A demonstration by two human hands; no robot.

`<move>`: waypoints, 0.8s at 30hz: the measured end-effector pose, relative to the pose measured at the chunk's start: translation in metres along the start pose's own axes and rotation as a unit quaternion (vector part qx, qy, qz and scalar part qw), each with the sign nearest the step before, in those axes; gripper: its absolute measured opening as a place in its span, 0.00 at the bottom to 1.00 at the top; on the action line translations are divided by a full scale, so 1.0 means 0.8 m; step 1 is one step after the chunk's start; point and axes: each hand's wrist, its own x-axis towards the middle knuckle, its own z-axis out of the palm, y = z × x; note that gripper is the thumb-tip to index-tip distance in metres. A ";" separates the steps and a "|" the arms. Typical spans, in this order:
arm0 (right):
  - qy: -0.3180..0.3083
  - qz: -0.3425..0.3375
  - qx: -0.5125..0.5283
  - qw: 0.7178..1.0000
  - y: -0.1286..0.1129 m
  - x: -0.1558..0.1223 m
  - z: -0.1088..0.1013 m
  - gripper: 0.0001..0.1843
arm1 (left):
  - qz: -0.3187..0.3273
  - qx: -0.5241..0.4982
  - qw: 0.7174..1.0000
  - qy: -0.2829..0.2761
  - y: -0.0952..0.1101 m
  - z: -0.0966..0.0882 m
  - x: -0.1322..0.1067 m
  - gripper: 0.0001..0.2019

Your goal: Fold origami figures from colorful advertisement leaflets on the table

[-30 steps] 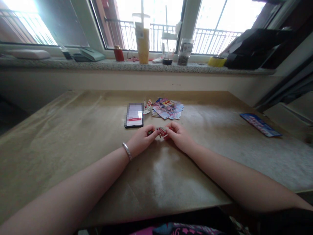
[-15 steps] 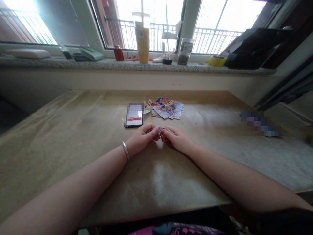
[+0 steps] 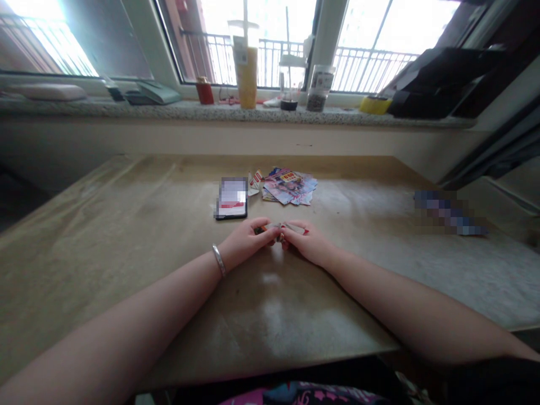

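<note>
Both my hands rest on the table [image 3: 126,236] and meet at its middle. My left hand [image 3: 244,244], with a silver bracelet at the wrist, and my right hand [image 3: 307,243] pinch a small folded piece of printed paper [image 3: 278,228] between their fingertips. The paper is red, white and grey and lies low against the tabletop. Most of it is hidden by my fingers. Just beyond my hands lies a pile of colourful paper pieces [image 3: 289,187], with one small folded piece [image 3: 254,183] at its left.
A phone [image 3: 232,198] with a lit screen lies left of the pile. A blue printed sheet [image 3: 449,214] lies at the right of the table. The windowsill behind holds a tall yellow drink cup [image 3: 246,64], jars, a red can [image 3: 205,91] and a black bag [image 3: 439,84].
My hands have turned the folded paper and pressed it flatter towards the table; its red-and-white face shows less now. Both arms stay in nearly the same place.
</note>
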 end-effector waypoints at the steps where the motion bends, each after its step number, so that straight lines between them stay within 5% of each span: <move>1: -0.002 -0.004 -0.002 1.000 0.002 0.000 0.000 0.16 | -0.006 0.007 1.000 -0.004 0.001 0.000 0.000 0.20; 14: -0.020 0.006 0.111 0.994 0.010 0.009 0.003 0.20 | -0.006 -0.093 0.996 -0.012 0.006 -0.002 -0.001 0.20; 24: 0.042 0.058 0.260 0.963 0.012 0.011 0.003 0.20 | -0.054 -0.204 0.977 0.042 -0.007 -0.002 0.006 0.19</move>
